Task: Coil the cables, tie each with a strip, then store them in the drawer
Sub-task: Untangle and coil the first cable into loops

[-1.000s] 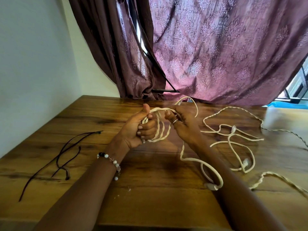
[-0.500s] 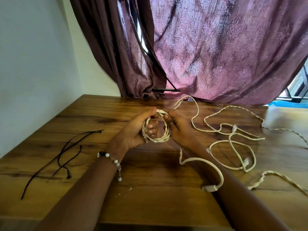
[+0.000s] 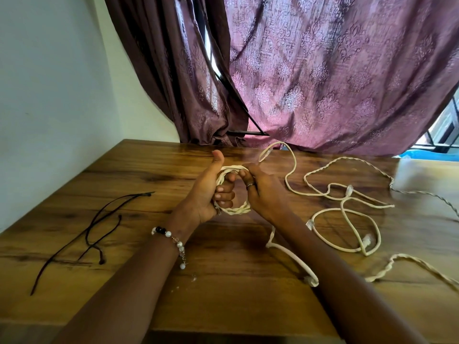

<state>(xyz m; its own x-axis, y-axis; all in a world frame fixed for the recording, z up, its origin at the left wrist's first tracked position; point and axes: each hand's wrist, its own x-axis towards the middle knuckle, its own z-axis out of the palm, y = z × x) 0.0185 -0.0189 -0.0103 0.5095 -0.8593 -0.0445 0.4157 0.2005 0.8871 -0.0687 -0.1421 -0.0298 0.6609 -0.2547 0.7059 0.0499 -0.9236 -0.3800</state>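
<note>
Head view: at frame centre I see my left hand [image 3: 207, 194] gripping the cream cable coil [image 3: 233, 209], right hand [image 3: 263, 192] pinching its top; dark strips [image 3: 87, 234] lie lower left on the bench [image 3: 223, 281].

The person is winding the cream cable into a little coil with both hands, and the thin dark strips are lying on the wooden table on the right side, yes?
Not quite. The head view shows the thin dark strips lying on the left side of the wooden table, not the right. The rest is right: the left hand and right hand both hold the small coil of cream cable.

twisted cable [image 3: 422, 268] cut off at right edge, white cable [image 3: 278, 238] partly behind right forearm
</note>
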